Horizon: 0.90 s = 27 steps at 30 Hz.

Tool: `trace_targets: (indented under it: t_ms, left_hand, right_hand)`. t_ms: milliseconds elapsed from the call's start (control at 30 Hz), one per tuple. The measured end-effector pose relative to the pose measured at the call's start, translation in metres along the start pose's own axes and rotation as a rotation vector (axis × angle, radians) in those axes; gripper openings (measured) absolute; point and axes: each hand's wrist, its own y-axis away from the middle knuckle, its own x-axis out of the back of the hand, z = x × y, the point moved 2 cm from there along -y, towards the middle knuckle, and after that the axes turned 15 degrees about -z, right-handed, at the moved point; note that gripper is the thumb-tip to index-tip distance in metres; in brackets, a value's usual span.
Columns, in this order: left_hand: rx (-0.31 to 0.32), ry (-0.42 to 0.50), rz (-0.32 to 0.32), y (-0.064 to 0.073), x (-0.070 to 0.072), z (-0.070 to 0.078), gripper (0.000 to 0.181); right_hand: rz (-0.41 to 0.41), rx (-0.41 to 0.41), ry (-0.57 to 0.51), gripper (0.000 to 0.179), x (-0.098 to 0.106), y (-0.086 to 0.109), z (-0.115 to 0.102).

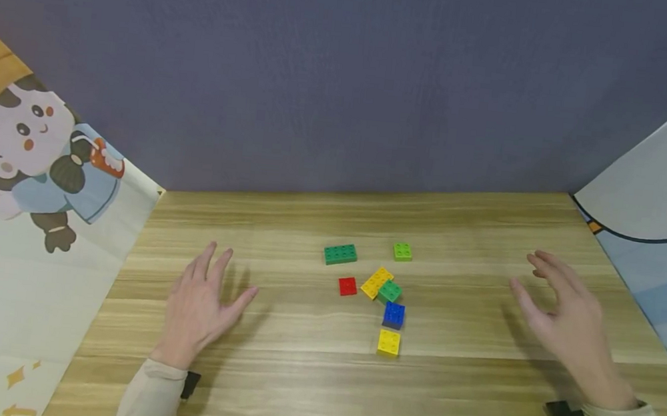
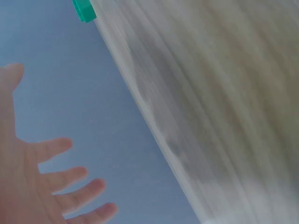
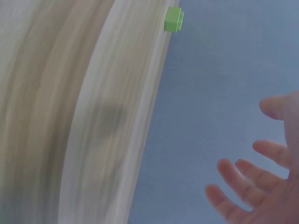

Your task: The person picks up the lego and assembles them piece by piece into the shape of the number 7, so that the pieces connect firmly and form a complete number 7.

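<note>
My left hand hovers over the left part of the table, fingers spread and holding nothing. Over on the right, my right hand is raised too, its fingers loosely extended. Between them lie several toy building bricks: a long dark green brick, a light green brick, a red brick, a long yellow-orange brick, a green brick right against it, a blue brick and a yellow brick. The right wrist view shows the light green brick beyond the hand.
The wood-grain table meets a dark blue-grey panel at its back. A white side panel with a cartoon figure stands at left, another printed panel at right.
</note>
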Motion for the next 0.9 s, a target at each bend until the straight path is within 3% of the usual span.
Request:
trace_targets:
  t_ms: [200,633,900]
  left_hand:
    - [-0.031,0.011,0.026,0.000,0.000,0.005,0.084]
    - [-0.129,0.056,0.153,-0.002,0.000,0.015,0.069]
    - [-0.152,0.076,0.160,-0.001,-0.002,0.022,0.066]
  right_hand:
    - [-0.027,0.027,-0.070,0.054,0.000,-0.001,-0.004]
    - [-0.053,0.070,-0.135,0.053,-0.004,-0.001,-0.010]
    - [-0.122,0.071,-0.149,0.058,-0.010,0.002,-0.015]
